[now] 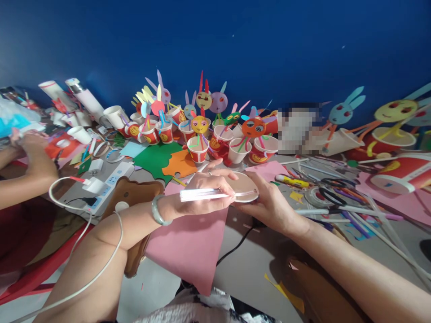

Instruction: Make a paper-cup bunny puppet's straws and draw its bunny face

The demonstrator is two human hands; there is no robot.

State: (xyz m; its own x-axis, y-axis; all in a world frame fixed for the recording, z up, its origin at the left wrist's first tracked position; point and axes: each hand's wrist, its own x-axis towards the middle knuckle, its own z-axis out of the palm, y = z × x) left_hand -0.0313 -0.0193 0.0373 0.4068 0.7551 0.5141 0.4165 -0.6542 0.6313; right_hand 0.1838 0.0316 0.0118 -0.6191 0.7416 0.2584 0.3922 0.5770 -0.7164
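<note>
OK, L hand [210, 181] w/ white tool [197, 195], R hand [271, 202] w/ cup [239, 183].

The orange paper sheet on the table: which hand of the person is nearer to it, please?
Left. The left hand is just right of the orange paper sheet, nearer the camera; the right hand is farther right, beyond the left hand.

Pale green bangle [155, 211], ring [209, 173]; black-and-white clothing [188, 309]

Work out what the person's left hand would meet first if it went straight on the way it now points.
Most likely the round beige piece, held in the right hand; whether the left hand would strike or overshoot it is unclear here.
</note>
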